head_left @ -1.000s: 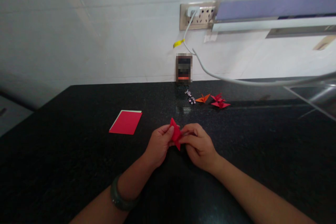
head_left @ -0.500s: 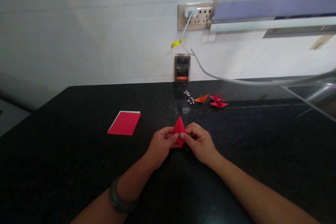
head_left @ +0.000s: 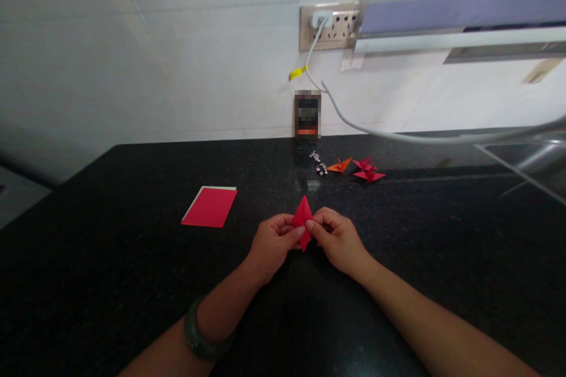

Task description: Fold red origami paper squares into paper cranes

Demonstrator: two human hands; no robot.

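A piece of folded red origami paper (head_left: 303, 212), shaped like a narrow diamond, is held between both hands just above the black countertop (head_left: 132, 283). My left hand (head_left: 275, 242) pinches its left side, thumb on top and fingers behind. From the right, my right hand (head_left: 339, 237) grips the opposite edge with the thumb tip near the middle of the diamond. The fingers beneath the paper are partly hidden. Left of the hands lies a stack of square red paper (head_left: 209, 207) with a pale edge showing at the back.
An orange paper crane (head_left: 340, 165) and red paper cranes (head_left: 369, 174) lie toward the wall. A phone (head_left: 308, 116) with a blurred screen leans there, a beaded strap (head_left: 318, 163) before it. A white cable (head_left: 375, 132) runs from the wall socket (head_left: 329, 27) to the right.
The folded paper has tilted slightly, its top tip shifting a little to the right. My right thumb has moved slightly up and right; both hands keep their hold.
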